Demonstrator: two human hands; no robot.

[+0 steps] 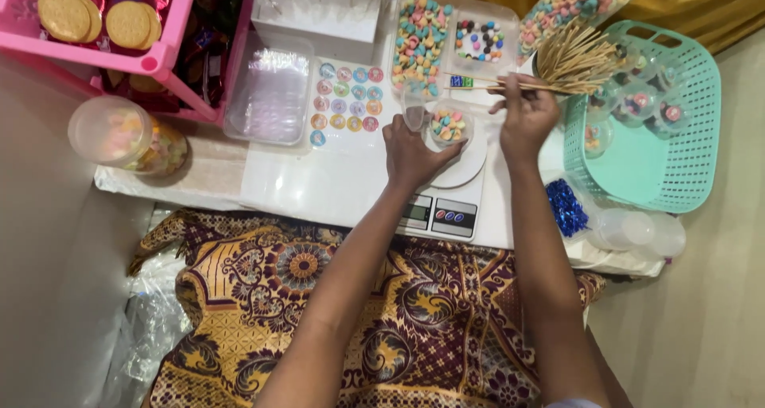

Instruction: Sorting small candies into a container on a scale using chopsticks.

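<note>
Clear plastic cup, part-filled w/ pastel candies, sits on scale. Left hand closed around cup rim/lid. Right hand pinches wooden skewers near mint basket. Step: filling/weighing. Next move likely requires steady cup, single skewer separated.

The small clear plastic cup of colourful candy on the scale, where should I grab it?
Grip the small clear plastic cup around its round side wall, coming from the right: its open top is full, and the left hand already covers its left side.
</note>
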